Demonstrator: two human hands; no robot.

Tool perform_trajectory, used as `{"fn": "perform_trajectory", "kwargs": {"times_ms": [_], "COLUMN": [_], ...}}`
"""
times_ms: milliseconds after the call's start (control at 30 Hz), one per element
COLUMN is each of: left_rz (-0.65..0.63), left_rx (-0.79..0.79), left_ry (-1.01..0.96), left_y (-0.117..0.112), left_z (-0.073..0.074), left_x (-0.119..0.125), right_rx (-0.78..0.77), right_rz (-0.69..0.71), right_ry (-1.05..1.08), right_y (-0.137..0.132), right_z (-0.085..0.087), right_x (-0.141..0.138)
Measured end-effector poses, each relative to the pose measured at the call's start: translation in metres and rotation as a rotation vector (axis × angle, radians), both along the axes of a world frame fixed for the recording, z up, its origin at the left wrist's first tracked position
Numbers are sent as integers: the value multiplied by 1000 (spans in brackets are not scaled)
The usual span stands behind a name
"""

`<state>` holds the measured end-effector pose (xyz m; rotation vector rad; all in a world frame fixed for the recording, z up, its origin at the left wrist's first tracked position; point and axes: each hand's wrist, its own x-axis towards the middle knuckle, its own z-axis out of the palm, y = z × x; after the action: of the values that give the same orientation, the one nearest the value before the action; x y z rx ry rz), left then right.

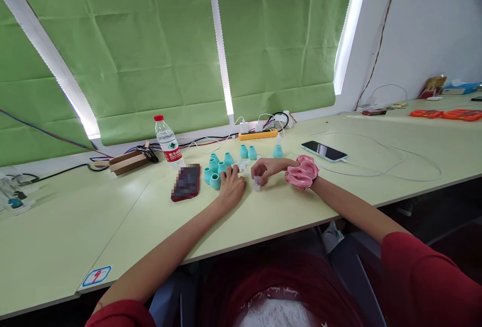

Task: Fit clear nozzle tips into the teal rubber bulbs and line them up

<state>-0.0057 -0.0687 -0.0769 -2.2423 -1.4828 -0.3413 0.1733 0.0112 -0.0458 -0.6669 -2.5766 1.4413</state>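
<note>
My left hand (231, 188) lies on the pale green table (286, 206), fingers stretched toward a cluster of several small teal bulb-shaped pieces (216, 169). It touches the nearest ones and some small white parts (244, 166). My right hand (263, 170), with a pink scrunchie (302, 172) on its wrist, is curled round a small clear piece (257, 183) that rests on the table. More teal pieces (248, 152) stand a little farther back.
A dark phone (186, 182) lies left of the teal pieces. Behind are a water bottle (168, 142), a yellow power strip (258, 134) with cables, and a wooden box (126, 161). A second phone (324, 150) on a white cable lies to the right. Orange items (446, 114) sit far right.
</note>
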Motion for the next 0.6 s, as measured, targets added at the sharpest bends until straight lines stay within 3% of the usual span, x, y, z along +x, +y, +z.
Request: {"fn": "perform_trajectory", "kwargs": {"times_ms": [133,267,333,433,600], "left_rz": [-20,-109,-197,-300,-345], "left_rx": [5,-15,-96,-350,-803], "left_ry": [-22,-143,-333,-799,-1410], "left_y": [2,2,-2,-12,-20], "left_z": [0,3,7,11,8], "left_x": [0,-2,-3,-5,-8], "right_rx": [-47,-101,-104,-98,-156], "right_rz": [-16,-27,-61,-97,-64], "right_ry": [63,118,158,200,239], "right_y": [3,-11,-20,-28,-28], "right_z": [-2,-1,-2,-4,-12], "right_x": [2,5,7,8,2]}}
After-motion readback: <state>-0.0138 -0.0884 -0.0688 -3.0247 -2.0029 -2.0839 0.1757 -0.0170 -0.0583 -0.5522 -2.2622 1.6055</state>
